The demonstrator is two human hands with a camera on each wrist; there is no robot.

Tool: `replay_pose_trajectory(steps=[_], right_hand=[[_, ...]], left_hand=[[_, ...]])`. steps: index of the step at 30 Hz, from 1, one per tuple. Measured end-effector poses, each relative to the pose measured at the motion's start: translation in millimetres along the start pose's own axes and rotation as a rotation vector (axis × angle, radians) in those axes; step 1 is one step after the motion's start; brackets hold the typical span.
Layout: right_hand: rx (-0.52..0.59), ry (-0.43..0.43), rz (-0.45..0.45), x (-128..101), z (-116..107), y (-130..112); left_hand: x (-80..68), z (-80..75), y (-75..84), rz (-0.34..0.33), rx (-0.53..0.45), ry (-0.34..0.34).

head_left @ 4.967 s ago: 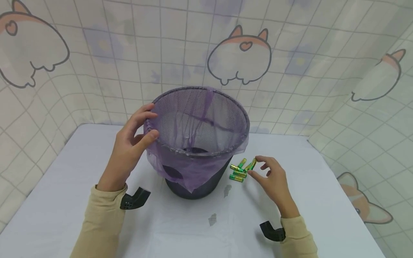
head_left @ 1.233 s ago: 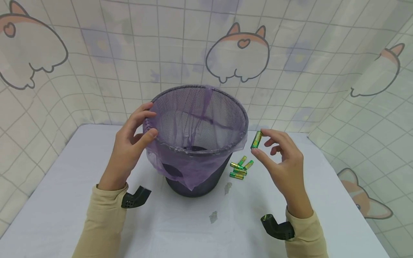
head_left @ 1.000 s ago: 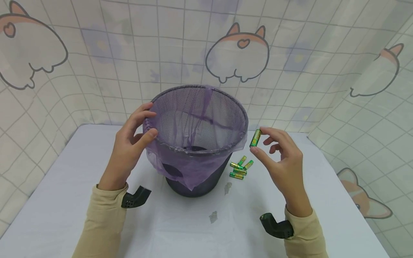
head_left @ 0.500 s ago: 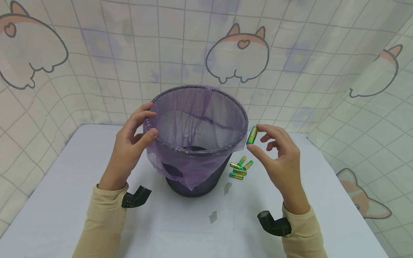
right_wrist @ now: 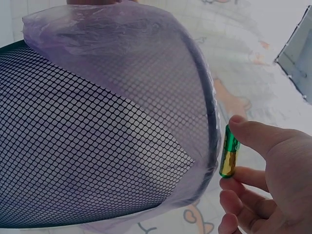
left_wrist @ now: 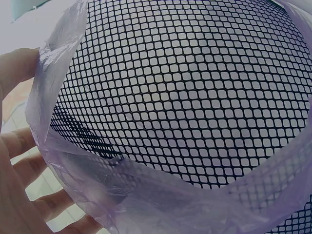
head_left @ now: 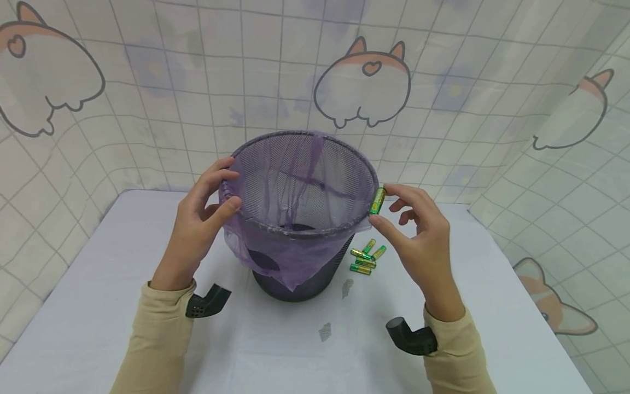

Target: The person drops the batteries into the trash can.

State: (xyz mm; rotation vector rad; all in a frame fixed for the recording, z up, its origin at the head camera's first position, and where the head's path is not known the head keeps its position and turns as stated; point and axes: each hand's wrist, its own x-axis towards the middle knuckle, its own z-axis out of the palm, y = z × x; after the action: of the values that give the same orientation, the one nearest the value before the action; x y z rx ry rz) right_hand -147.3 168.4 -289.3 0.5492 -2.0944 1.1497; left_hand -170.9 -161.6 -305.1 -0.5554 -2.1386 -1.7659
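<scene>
A black mesh waste bin lined with a thin purple bag stands on the white table. My left hand grips the bin's left rim, thumb inside and fingers outside. Between thumb and forefinger of my right hand is pinched a green and gold battery, held upright just outside the bin's right rim. In the right wrist view the battery nearly touches the bag-covered rim. Several more green batteries lie on the table right of the bin's base.
Two small grey scraps lie on the table in front of the bin. A curtain with a cartoon animal print closes in the table at the back and both sides.
Five seconds ago my right hand was at the batteries on the table. It has since lifted one and moved it up and left to the bin's right rim. The left hand has stayed put.
</scene>
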Motion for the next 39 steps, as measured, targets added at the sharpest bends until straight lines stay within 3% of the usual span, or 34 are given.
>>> replay_pose_trajectory(steps=[39], right_hand=[[-0.018,0.011,0.007,13,18,-1]], left_hand=[[0.1,0.5,1.1,0.004,-0.015,0.002]])
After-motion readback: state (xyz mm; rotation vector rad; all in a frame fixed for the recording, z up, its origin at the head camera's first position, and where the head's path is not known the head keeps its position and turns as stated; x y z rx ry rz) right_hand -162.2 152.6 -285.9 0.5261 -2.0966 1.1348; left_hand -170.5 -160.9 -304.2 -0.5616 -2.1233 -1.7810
